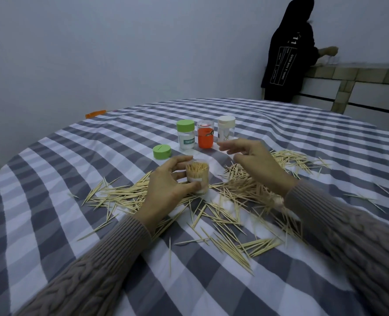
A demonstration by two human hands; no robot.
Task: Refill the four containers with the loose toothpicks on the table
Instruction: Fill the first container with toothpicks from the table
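My left hand grips an open clear container that stands packed with upright toothpicks. Its green lid lies on the cloth just behind. My right hand hovers above the table to the right of the container, fingers relaxed and spread, holding nothing. Loose toothpicks lie scattered around and in front of both hands. Three closed containers stand in a row behind: a green-lidded one, an orange one and a white-lidded one.
The table is covered with a grey and white checked cloth. A person in a dark hooded top stands at a counter at the far right. An orange object lies at the table's far left edge.
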